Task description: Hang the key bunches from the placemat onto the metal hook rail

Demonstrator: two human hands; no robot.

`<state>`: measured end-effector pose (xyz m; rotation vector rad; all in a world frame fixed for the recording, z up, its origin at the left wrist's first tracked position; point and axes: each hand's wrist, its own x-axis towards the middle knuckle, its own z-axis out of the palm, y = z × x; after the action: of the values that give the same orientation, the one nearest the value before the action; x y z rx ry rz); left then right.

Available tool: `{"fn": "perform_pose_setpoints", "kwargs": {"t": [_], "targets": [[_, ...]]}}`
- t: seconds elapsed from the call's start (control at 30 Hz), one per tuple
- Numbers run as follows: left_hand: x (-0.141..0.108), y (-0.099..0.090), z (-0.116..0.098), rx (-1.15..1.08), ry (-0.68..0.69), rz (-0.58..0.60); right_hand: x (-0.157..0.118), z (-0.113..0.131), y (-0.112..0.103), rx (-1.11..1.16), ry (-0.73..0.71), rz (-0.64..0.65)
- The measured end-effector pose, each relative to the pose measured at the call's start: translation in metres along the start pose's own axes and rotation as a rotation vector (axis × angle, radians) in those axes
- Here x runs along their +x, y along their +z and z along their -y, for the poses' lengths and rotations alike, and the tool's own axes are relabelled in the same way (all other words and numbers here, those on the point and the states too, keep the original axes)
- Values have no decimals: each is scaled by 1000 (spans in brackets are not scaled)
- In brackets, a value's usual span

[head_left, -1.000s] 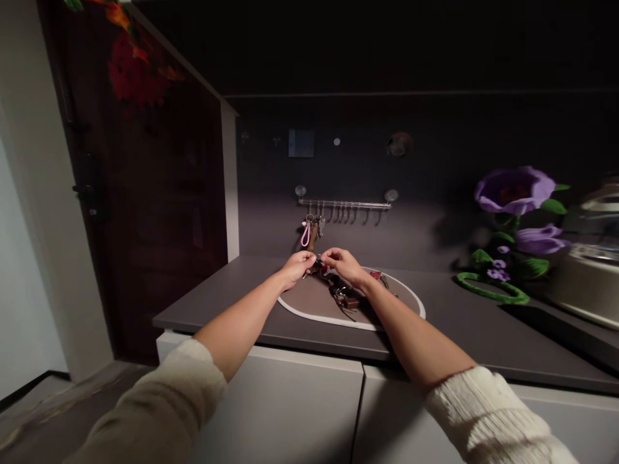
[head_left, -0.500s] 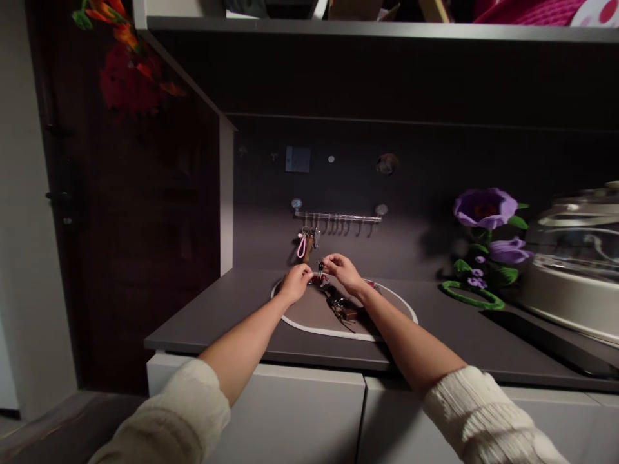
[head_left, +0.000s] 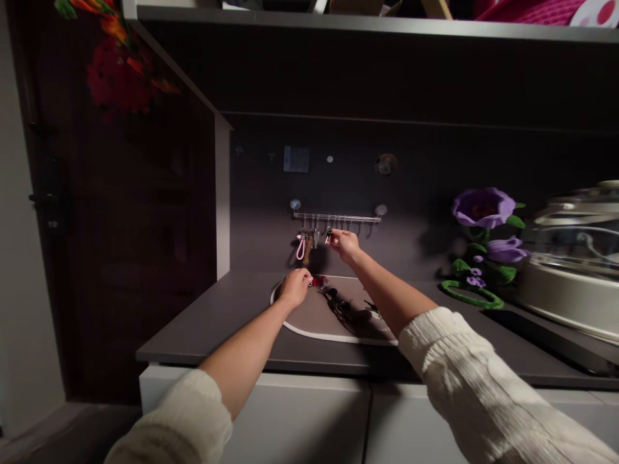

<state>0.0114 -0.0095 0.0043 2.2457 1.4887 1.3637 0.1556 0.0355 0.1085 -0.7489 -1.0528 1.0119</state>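
Observation:
My right hand point(head_left: 346, 245) is raised to the wall rack point(head_left: 338, 218), its fingertips pinching a small bunch of keys point(head_left: 329, 236) just under the hooks. Whether the ring is on a hook cannot be seen. My left hand point(head_left: 295, 287) is low over the far left of the mat point(head_left: 309, 322), fingers closed together; anything in them is hidden. Beside its fingertips lies a red keychain item point(head_left: 320, 281). Dark keys and trinkets point(head_left: 340, 306) lie in the middle of the mat, partly in shadow. Keys with a pink loop point(head_left: 300, 247) and a brown tag point(head_left: 308, 250) hang at the rack's left.
Purple artificial flowers point(head_left: 485, 209) stand at the right, next to a large white-based appliance with a clear cover point(head_left: 575, 283). A flat black object point(head_left: 541, 338) lies in front of it. A shelf point(head_left: 338, 24) overhangs the counter point(head_left: 203, 322). Left is a dark door point(head_left: 130, 245).
My right hand has risen from above the mat to the hooks, carrying the keys. My left hand has barely moved. The view has shifted slightly.

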Motion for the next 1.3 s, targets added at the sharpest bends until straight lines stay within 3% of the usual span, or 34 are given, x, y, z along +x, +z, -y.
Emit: {"fn": "perform_pose_setpoints", "kwargs": {"t": [0.17, 0.53, 1.3], "targets": [[1, 0, 0, 10, 0, 1, 10, 5, 10, 14, 20, -122], [1, -1, 0, 37, -2, -5, 25, 0, 18, 40, 94, -210], [4, -2, 4, 17, -108, -54, 28, -23, 8, -67, 56, -126]]}}
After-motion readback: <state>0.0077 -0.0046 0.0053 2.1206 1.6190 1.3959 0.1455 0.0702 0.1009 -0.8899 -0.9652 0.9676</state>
